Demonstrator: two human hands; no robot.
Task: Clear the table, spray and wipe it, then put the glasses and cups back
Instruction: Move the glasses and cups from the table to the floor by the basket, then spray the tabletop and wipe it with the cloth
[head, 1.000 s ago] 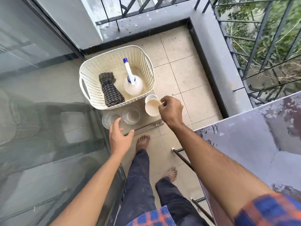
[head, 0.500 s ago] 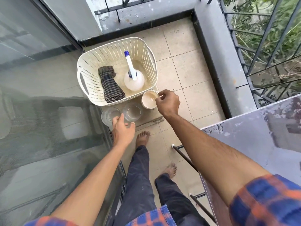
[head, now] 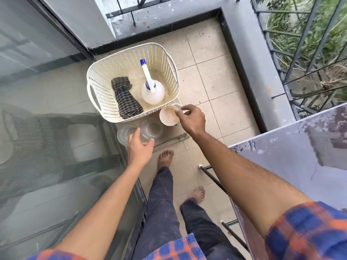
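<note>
Since a second ago the left hand (head: pixel 139 147) has come forward from short of the glasses to over them, and the cup (head: pixel 168 117) has shifted a bit under the right hand (head: pixel 191 119).

Nearest: bare feet and dark trousers on the tiled floor (head: pixel 216 81). Table (head: pixel 300 147) at right, its top wet and patchy.

Left hand is loosely spread, fingers over the left glass (head: pixel 124 135), thumb at the near rim of the right glass (head: pixel 153 128); contact unclear, not closed round either.

Right hand pinches the cup's rim between thumb and fingertips. A second cup (head: pixel 178 106) shows just behind, partly hidden.

Beyond, touching the cups: white basket (head: pixel 105 72) holding a checked cloth (head: pixel 125 98) and a spray bottle (head: pixel 153 91). Railing (head: pixel 300 53) is farthest, with a glass door (head: pixel 47 128) at left.
</note>
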